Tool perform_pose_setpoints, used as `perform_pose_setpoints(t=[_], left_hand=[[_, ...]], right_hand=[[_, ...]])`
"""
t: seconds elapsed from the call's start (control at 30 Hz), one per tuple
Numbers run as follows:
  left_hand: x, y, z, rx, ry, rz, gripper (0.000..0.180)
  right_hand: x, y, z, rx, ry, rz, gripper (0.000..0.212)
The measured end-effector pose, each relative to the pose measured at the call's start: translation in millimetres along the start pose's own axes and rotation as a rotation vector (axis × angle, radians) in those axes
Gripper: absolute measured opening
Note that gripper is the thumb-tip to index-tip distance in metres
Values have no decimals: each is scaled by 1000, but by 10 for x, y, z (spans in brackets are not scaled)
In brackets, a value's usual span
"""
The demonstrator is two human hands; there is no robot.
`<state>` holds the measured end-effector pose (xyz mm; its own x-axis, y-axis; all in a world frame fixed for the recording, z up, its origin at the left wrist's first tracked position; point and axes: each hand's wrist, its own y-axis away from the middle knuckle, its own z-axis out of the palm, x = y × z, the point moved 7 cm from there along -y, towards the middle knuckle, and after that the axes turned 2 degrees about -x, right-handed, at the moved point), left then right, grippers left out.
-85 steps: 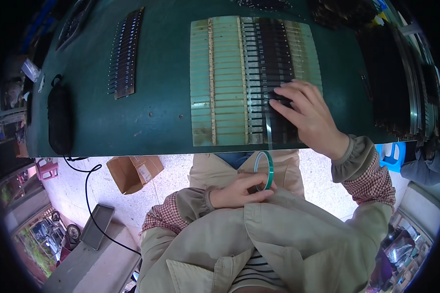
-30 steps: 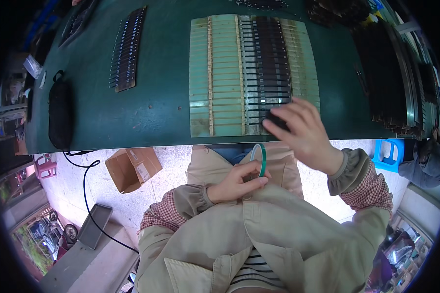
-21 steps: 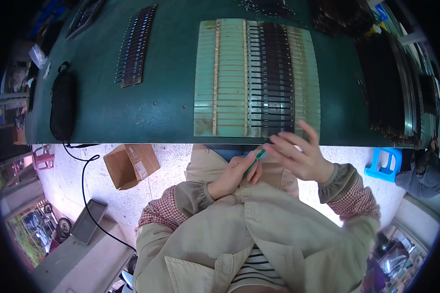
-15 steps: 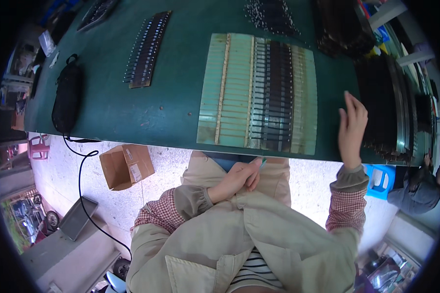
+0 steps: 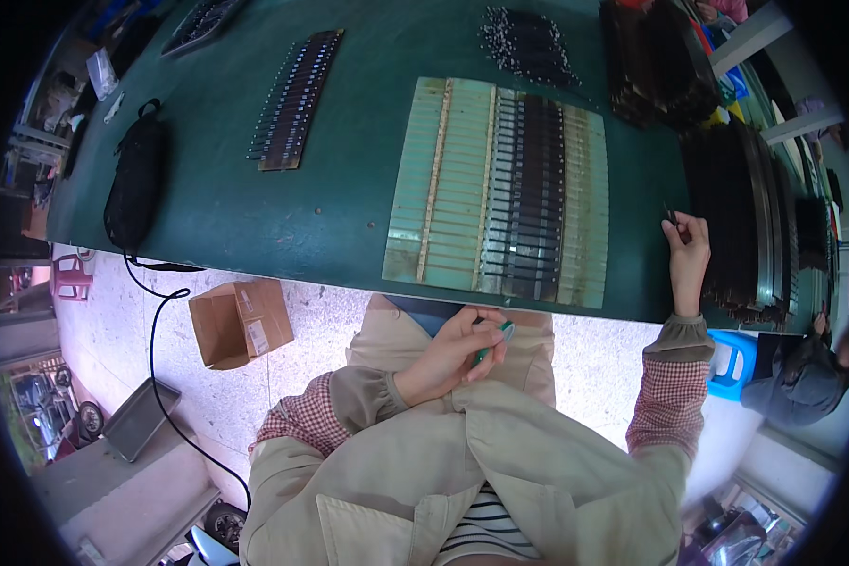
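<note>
My left hand (image 5: 457,354) is in front of my lap, below the table edge, its fingers curled round a small green, round-edged thing (image 5: 507,331) that they partly cover. Over the right part of the table, my right hand (image 5: 689,247) pinches a thin dark piece (image 5: 670,215) between thumb and fingers; its kind is too small to make out. Between the hands, at the table's front edge, lies a pale green grooved board (image 5: 410,217). Dark slim parts with pin-like ends (image 5: 536,189) lie side by side in its grooves.
Dark stacked strips (image 5: 726,208) stand right of my right hand, with another dark stack (image 5: 656,66) behind. A loose pile of dark pieces (image 5: 528,47) lies beyond the board. Leftward are a filled strip (image 5: 297,99) and a black pouch (image 5: 137,184). A cardboard box (image 5: 241,324) sits on the floor.
My right hand's fingers have gone from spread to pinched, now with a thin dark piece in them. My left hand has turned and lifted slightly, showing more of the green thing.
</note>
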<state>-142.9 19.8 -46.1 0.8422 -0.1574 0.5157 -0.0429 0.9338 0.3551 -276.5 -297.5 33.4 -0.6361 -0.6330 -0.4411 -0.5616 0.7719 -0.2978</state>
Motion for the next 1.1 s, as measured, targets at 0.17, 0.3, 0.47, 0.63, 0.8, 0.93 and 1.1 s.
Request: perform_pose_setpoints(t=[0.17, 0.3, 0.47, 0.63, 0.8, 0.93, 1.1], left_hand=[[-26, 5, -52, 89, 126, -68, 17], [-5, 17, -26, 112, 103, -71, 15], [-25, 37, 39, 103, 225, -102, 11], [-30, 67, 121, 30, 298, -138, 7], [-36, 58, 127, 13, 312, -140, 6], [-43, 57, 103, 28, 323, -135, 5], [-36, 101, 89, 51, 201, -117, 6]], right_hand=[[-376, 304, -76, 43, -542, 210, 21], [-1286, 640, 34, -250, -211, -338, 25], [-1896, 960, 246, -386, 14, -817, 30], [-2020, 982, 350, -368, 140, -992, 28], [-2079, 1012, 392, -369, 139, -1072, 28], [-2073, 1046, 392, -332, 137, -1135, 29], [-1920, 1000, 295, -277, 98, -1084, 34]])
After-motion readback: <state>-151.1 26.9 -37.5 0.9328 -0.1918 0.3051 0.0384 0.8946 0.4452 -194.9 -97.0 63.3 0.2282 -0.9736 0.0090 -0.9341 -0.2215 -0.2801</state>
